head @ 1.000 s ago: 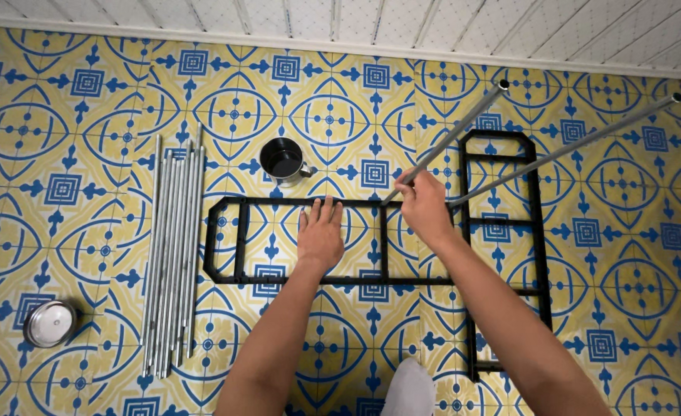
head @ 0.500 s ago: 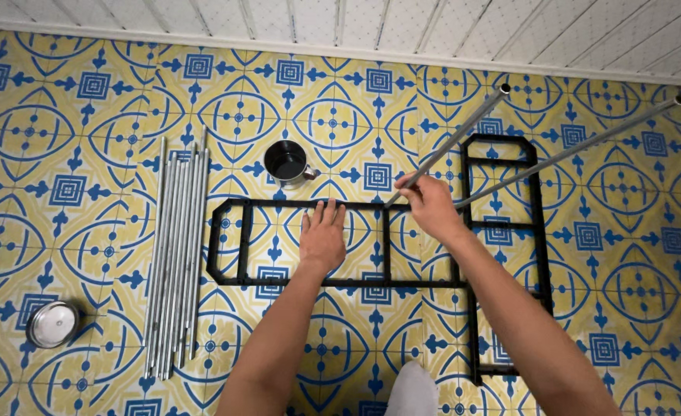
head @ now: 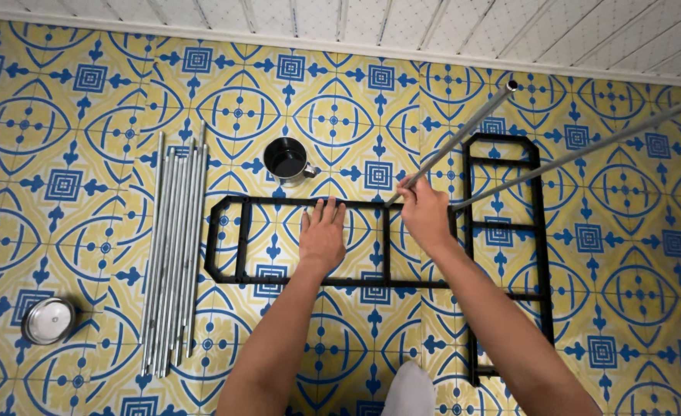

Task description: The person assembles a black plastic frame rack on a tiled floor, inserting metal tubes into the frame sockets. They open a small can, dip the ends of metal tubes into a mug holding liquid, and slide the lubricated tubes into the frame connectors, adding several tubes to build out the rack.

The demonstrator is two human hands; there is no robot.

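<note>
Taking the black frame (head: 310, 281) lying flat on the patterned tile floor (head: 625, 308) as the landmark: far to its left and a little toward the viewer sits a small round metal lid or tin (head: 48, 320), set well out of the working area. Just left of the frame lies a bundle of grey metal rods (head: 175, 254), laid parallel and close together, seemingly so they stay in reach and do not roll apart. Beyond the frame's upper rail stands a dark metal cup (head: 289, 160), upright, near the rail but apart from it.

The left hand (head: 323, 240) lies flat and spread, palm down, on the frame's upper rail, gripping nothing; it appears to press the frame against the floor to keep it from shifting. At the frame's right end the right hand (head: 425, 216) is curled closed around the lower end of a grey tube (head: 456, 142), which rises slanted away toward the white wall (head: 433, 19). A second tube (head: 579, 154) slants up beside it from where a second black frame (head: 545, 254) crosses the first
</note>
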